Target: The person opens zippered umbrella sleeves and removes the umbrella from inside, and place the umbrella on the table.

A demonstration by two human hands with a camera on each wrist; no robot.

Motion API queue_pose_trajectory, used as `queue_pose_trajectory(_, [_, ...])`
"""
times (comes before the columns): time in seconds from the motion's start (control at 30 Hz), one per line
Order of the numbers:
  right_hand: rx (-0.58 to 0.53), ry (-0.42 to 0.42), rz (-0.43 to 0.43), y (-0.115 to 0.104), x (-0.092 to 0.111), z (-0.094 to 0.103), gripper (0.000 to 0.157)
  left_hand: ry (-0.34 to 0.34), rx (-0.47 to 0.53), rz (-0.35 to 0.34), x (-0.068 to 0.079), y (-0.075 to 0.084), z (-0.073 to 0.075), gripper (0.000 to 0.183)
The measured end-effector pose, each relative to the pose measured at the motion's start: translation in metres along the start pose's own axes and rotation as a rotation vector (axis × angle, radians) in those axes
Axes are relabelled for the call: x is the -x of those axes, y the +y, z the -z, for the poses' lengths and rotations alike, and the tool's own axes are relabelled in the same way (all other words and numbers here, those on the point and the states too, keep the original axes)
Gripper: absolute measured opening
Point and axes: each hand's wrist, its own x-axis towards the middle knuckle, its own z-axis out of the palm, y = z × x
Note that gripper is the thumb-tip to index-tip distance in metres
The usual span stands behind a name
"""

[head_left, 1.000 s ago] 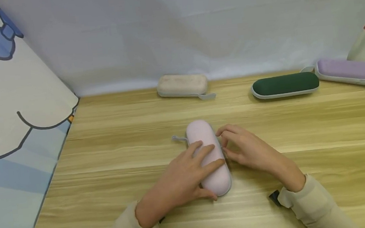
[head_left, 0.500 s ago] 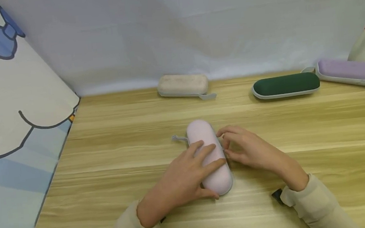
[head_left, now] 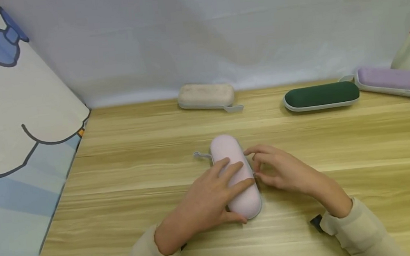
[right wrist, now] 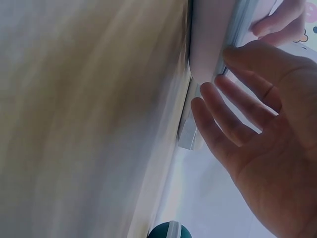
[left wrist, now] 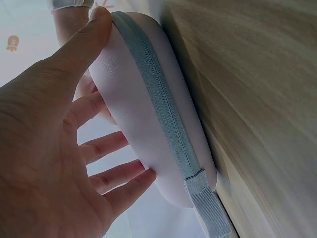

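A pale pink zippered glasses case [head_left: 225, 147] lies lengthwise on the wooden table, with a short grey loop [head_left: 202, 156] at its left side. My left hand [head_left: 206, 198] rests on it with fingers spread over the lid and the thumb at the near end. In the left wrist view, the grey zipper band [left wrist: 161, 99] runs along the case's side, closed along that stretch. At the right edge, my right hand [head_left: 286, 167] pinches the small zipper pull [head_left: 254, 174] between thumb and index finger. The pull is mostly hidden by the fingertips.
Along the back of the table [head_left: 132, 217] lie a beige case [head_left: 205, 95], a dark green case [head_left: 321, 95] and a lilac case [head_left: 393, 79]. A white cloth backdrop [head_left: 145, 47] stands behind them. A printed cloth [head_left: 38, 94] hangs at the left.
My right hand has slid slightly toward me along the case's right edge with the zipper pull. My left hand stays in place on the glasses case.
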Motion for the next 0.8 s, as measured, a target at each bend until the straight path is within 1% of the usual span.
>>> queue_pose_trajectory(0.3, [-0.019,-0.019,-0.013,-0.001,0.009,-0.004,0.025,-0.007,0.011,0.011,0.001,0.001,0.0,0.089])
queue_pose_trajectory(0.4, [-0.022,-0.013,-0.013,-0.002,0.012,-0.005,0.026,-0.014,0.017,0.014,0.001,0.001,0.0,0.088])
queue_pose_trajectory(0.63, [-0.014,0.013,0.018,-0.005,0.018,-0.006,0.028,-0.013,0.029,0.009,0.001,0.0,0.0,0.088])
queue_pose_trajectory(0.8, [-0.003,0.01,0.016,-0.009,0.023,-0.006,0.026,-0.022,0.024,0.01,0.0,0.001,0.0,0.086])
